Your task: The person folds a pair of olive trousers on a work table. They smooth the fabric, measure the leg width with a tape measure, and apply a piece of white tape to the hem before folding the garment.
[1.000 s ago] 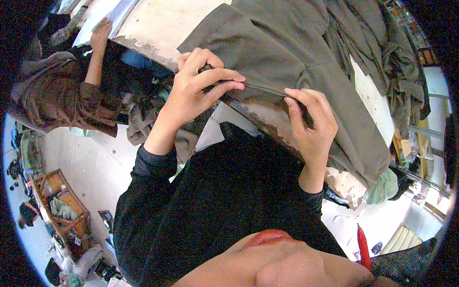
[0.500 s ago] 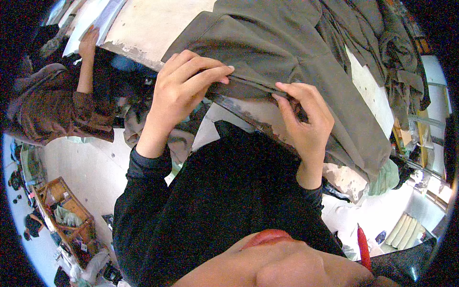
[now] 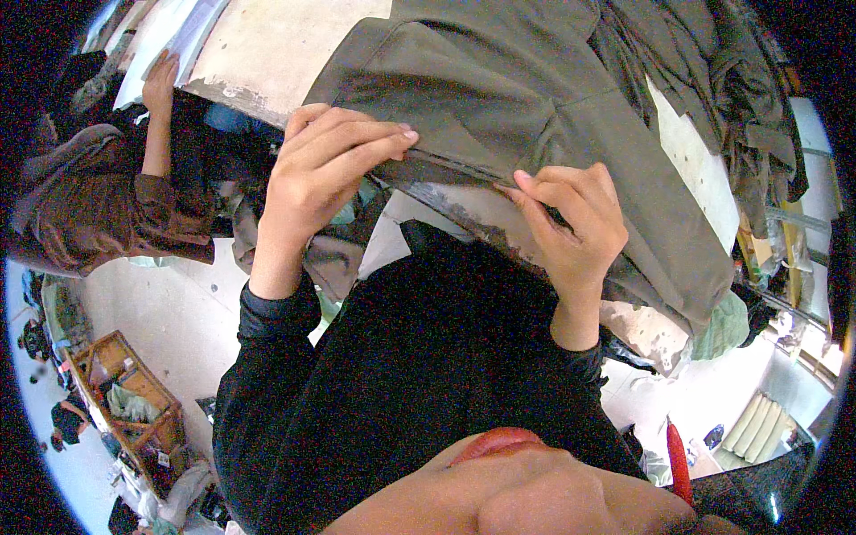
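A dark olive-grey piece of cloth (image 3: 499,98), with seams like a garment's, lies over the worktable (image 3: 276,53). Its near edge is pinched by both my hands, a short stretch drawn straight between them. My left hand (image 3: 325,169) closes on the edge at the left, fingertips pressed together over it. Thumb and forefinger of my right hand (image 3: 575,214) grip the same edge further right, its other fingers curled. Part of the cloth under my left hand is hidden.
More dark cloth (image 3: 749,89) is heaped at the far right. At left, a person in brown (image 3: 98,196) rests a hand on pale blue sheets (image 3: 183,40). A wooden crate (image 3: 134,401) stands on the floor at lower left. Pale green plastic (image 3: 722,330) hangs at the table's right end.
My left hand has shifted slightly left and nearer to me, and the stretch of edge between the hands looks longer and straighter. My right hand has dropped slightly, its thumb and forefinger closer together.
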{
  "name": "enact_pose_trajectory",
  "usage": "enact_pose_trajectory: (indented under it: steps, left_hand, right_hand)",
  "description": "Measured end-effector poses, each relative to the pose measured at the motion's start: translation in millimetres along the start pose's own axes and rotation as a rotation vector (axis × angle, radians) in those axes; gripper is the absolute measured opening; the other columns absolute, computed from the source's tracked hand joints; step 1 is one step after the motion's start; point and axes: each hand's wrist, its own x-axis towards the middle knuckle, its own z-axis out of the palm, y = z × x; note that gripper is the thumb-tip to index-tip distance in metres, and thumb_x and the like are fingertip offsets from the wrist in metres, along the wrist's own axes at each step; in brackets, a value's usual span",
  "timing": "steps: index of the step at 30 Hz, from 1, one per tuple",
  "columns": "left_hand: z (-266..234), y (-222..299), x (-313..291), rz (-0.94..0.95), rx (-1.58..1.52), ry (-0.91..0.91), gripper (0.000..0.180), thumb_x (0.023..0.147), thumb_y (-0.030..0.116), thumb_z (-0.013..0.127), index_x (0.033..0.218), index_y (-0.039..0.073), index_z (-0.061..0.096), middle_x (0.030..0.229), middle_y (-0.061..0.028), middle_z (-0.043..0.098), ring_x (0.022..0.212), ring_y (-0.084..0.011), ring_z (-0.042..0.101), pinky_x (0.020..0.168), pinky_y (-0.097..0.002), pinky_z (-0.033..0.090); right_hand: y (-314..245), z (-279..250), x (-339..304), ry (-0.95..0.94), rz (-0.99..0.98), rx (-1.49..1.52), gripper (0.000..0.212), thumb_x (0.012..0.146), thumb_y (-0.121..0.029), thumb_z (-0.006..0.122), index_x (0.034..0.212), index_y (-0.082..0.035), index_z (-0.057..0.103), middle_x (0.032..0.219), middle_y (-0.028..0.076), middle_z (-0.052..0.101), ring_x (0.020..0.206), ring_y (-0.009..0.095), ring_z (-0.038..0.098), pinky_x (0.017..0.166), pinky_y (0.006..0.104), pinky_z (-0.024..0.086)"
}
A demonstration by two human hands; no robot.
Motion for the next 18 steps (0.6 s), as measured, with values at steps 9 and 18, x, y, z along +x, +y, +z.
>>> enact_pose_trajectory:
  steps: [9, 18]
  left_hand:
    - [-3.8, 0.7, -14.6, -0.532, -0.444, 0.099, 0.025, 0.074, 0.000, 0.082, 0.097, 0.003, 0.073, 0.096, -0.0062, 0.074, 0.092, -0.0154, 0.068, 0.083, -0.0288, 0.052]
    - [-3.6, 2.0, -23.0, -0.626, -0.792, 0.150, 0.032, 0.076, -0.019, 0.066, 0.104, -0.002, 0.068, 0.102, -0.0072, 0.072, 0.099, -0.0151, 0.068, 0.089, -0.0274, 0.054]
  right_hand:
    - [7.3, -3.4, -6.6, 0.023, 0.035, -0.018, 0.021, 0.065, -0.004, 0.085, 0.080, -0.010, 0.073, 0.081, 0.004, 0.068, 0.071, 0.021, 0.060, 0.062, 0.0314, 0.047]
    - [4.5, -1.2, -8.7, -0.016, 0.166, 0.044, 0.028, 0.070, 0.010, 0.077, 0.095, -0.003, 0.078, 0.085, 0.007, 0.067, 0.080, 0.016, 0.061, 0.071, 0.0268, 0.050]
